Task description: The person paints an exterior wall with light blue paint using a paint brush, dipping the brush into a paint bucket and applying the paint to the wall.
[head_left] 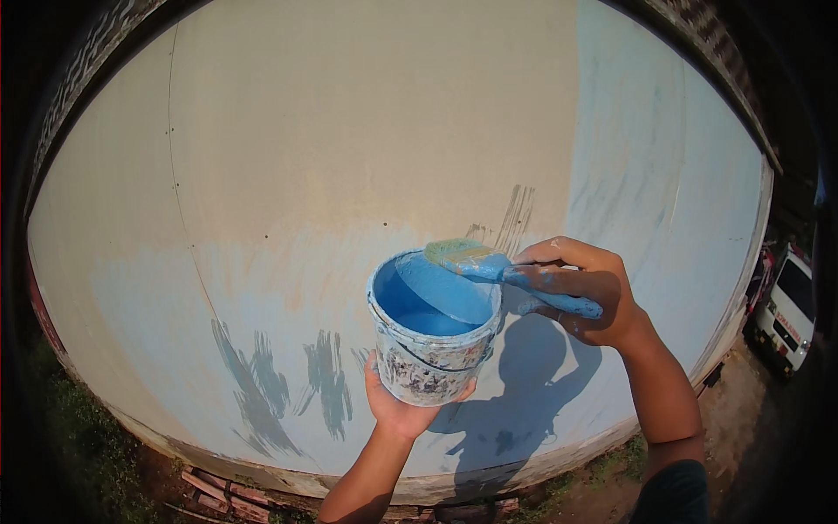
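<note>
My left hand (400,406) grips a paint-smeared white bucket (423,371) from below, its fingers round the base. Blue paint (419,316) lies inside, and the bucket tilts so its opening faces me. My right hand (580,284) holds a paintbrush (489,266) by its blue-coated handle. The bristles, pale green and blue, rest at or just over the bucket's far rim; whether they touch it I cannot tell. Behind both hands rises a wall (367,113), beige above, with light blue paint along its lower part and right side.
Darker grey-blue streaks (327,384) mark the lower wall. My shadow (515,384) falls on it at lower right. Bricks or wood pieces (227,493) lie at the wall's foot, beside grass (87,437). A white vehicle (790,310) stands at the far right.
</note>
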A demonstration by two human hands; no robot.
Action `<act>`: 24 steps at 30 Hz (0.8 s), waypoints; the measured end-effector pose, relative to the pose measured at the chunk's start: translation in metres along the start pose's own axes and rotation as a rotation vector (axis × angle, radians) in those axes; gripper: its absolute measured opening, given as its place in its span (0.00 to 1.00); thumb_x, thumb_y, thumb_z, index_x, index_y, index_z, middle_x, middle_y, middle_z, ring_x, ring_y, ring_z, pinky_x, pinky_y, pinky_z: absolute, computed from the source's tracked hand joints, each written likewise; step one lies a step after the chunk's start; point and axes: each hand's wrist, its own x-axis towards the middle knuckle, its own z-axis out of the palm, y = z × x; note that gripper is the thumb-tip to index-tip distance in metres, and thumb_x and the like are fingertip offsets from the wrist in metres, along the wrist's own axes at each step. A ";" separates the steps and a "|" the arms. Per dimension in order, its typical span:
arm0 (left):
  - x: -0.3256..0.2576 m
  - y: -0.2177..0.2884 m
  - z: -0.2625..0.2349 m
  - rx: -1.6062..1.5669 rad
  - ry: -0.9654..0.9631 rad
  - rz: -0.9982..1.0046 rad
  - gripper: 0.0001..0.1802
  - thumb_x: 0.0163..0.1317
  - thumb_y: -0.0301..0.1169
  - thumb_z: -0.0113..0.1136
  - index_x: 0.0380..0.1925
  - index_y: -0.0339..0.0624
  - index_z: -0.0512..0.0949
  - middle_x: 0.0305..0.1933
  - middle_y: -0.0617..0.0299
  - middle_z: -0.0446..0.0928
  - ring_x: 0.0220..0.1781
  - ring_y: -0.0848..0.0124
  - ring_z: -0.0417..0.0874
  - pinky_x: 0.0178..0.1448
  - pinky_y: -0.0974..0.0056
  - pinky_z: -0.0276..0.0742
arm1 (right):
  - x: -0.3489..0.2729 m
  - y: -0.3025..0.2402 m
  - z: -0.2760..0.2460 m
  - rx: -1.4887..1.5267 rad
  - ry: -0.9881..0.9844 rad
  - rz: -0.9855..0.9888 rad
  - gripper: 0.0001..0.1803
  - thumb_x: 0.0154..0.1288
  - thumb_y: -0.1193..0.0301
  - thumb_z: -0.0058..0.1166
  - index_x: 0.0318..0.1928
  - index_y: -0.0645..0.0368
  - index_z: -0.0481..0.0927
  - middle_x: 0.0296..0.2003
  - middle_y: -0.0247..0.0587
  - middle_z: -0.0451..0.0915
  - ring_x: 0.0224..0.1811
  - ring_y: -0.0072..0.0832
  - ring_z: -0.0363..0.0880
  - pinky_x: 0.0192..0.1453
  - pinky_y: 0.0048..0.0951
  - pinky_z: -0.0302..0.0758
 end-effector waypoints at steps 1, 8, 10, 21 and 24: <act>0.008 0.003 0.009 0.016 -0.011 0.019 0.47 0.69 0.67 0.50 0.83 0.61 0.60 0.88 0.50 0.53 0.85 0.39 0.56 0.71 0.11 0.54 | 0.010 0.004 -0.004 -0.044 0.031 -0.052 0.31 0.50 0.82 0.79 0.58 0.52 0.90 0.50 0.48 0.88 0.49 0.44 0.91 0.50 0.37 0.89; 0.026 0.021 0.051 0.092 -0.076 0.072 0.43 0.73 0.66 0.41 0.83 0.60 0.60 0.89 0.50 0.52 0.85 0.40 0.56 0.72 0.12 0.52 | 0.083 0.043 -0.020 -0.241 0.283 -0.176 0.20 0.61 0.75 0.77 0.54 0.59 0.91 0.47 0.52 0.91 0.47 0.42 0.91 0.48 0.37 0.88; 0.025 0.019 0.057 0.087 -0.062 0.096 0.43 0.71 0.64 0.46 0.82 0.59 0.63 0.87 0.50 0.56 0.83 0.42 0.58 0.72 0.13 0.52 | 0.112 0.059 -0.027 -0.270 0.373 -0.118 0.17 0.62 0.75 0.76 0.53 0.60 0.91 0.49 0.52 0.91 0.50 0.45 0.92 0.54 0.39 0.89; -0.032 0.038 0.019 0.060 -0.009 0.230 0.46 0.70 0.66 0.48 0.83 0.59 0.60 0.88 0.48 0.53 0.83 0.38 0.56 0.71 0.13 0.53 | 0.115 0.103 0.057 -0.705 0.195 -0.269 0.25 0.55 0.78 0.75 0.55 0.58 0.86 0.55 0.49 0.88 0.55 0.43 0.90 0.55 0.40 0.89; -0.051 0.049 0.016 0.036 0.063 0.283 0.45 0.70 0.66 0.47 0.83 0.59 0.61 0.88 0.48 0.53 0.83 0.38 0.57 0.70 0.13 0.54 | 0.075 0.069 0.088 -0.619 -0.142 -0.213 0.25 0.52 0.81 0.76 0.54 0.62 0.89 0.53 0.54 0.90 0.56 0.45 0.90 0.58 0.40 0.89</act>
